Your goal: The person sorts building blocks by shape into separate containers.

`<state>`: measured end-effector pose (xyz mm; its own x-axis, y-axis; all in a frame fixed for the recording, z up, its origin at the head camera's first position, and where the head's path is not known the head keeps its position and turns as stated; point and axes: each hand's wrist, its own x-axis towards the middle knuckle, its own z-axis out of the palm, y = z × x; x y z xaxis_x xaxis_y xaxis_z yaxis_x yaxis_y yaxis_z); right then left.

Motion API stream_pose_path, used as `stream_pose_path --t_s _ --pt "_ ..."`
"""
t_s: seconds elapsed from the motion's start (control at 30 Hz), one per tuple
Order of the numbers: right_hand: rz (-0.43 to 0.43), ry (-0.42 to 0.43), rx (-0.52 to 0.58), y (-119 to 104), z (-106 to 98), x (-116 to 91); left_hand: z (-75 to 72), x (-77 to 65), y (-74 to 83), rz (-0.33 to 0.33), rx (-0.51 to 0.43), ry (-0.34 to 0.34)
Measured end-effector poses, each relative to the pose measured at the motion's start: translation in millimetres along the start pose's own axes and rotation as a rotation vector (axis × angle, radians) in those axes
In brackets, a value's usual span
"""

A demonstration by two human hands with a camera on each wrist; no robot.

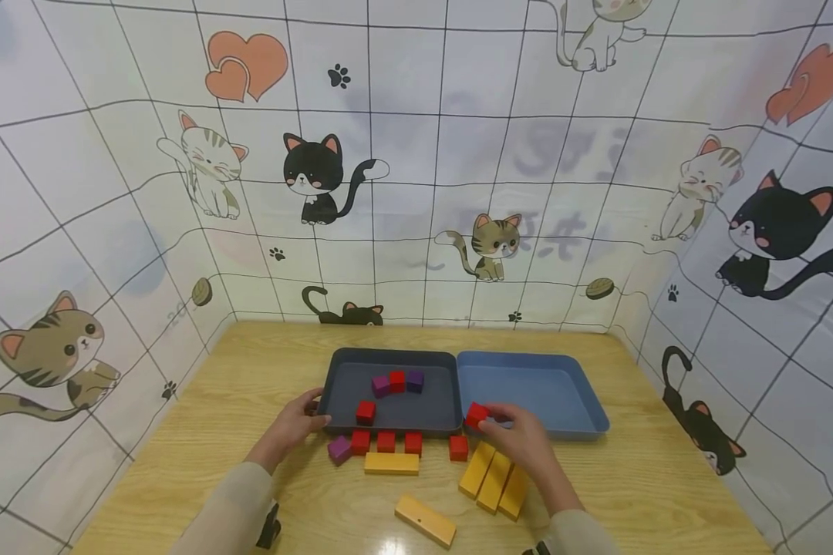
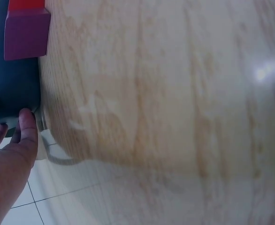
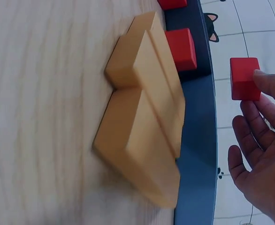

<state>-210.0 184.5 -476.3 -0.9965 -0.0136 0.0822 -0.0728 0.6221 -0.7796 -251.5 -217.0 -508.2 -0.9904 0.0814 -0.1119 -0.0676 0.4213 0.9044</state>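
Note:
My right hand (image 1: 521,435) pinches a red cube (image 1: 477,416) between thumb and fingers, raised where the two trays meet; the right wrist view shows the same red cube (image 3: 244,78) at the fingertips. My left hand (image 1: 293,422) holds the left edge of the dark grey tray (image 1: 347,358), its thumb at the front corner. In the left wrist view the left hand (image 2: 15,159) grips that corner. Inside the dark tray lie a magenta cube (image 1: 381,386), red cubes (image 1: 365,413) and a dark purple cube (image 1: 414,381). Beside it stands a blue tray (image 1: 527,385) with nothing in it.
Before the dark tray lie a purple cube (image 1: 340,450), several red cubes (image 1: 386,442) and a yellow block (image 1: 392,463). Another yellow block (image 1: 425,520) lies nearer me. Three yellow blocks (image 1: 494,482) lie side by side below my right hand. Cat-printed sheeting (image 1: 403,154) surrounds the wooden table (image 1: 250,370).

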Motion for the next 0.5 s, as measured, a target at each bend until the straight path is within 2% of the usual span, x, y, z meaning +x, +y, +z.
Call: stream_pose_path --t_s 0.27,0.5 --pt "-0.056 -0.024 0.001 -14.3 14.4 10.7 -1.2 -0.3 0.6 -0.013 0.015 -0.005" --pt "-0.054 -0.071 -0.005 -29.4 26.4 21.5 -0.8 -1.1 1.8 -0.003 0.027 0.005"
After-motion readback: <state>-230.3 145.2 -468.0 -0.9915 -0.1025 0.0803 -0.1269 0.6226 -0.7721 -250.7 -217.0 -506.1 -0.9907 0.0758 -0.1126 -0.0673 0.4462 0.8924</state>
